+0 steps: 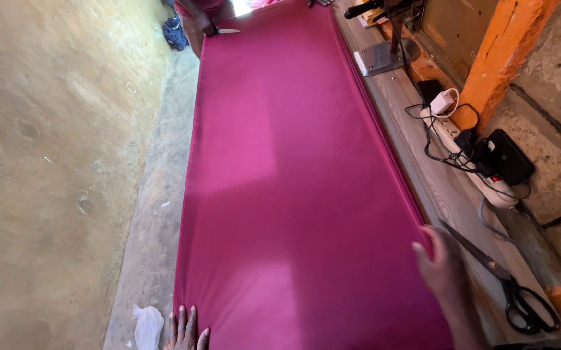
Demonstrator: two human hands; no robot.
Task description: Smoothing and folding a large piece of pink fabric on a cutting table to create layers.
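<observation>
A long sheet of magenta cloth (293,162) lies flat along a wooden table (436,188). My left hand (185,329) presses on the cloth's near left edge with fingers spread. At the near right edge my right hand (441,266) rests flat on the folded layers of the cloth. At the far end another person's hand (208,27) holds the cloth down, with a pale blade-like object (228,30) beside it.
Black-handled scissors (507,285) lie on the table right of my right hand. A white power strip (481,168) with chargers and cables sits by the wall. A metal machine base (384,57) stands at the far right. White scrap (147,326) lies on the concrete floor at left.
</observation>
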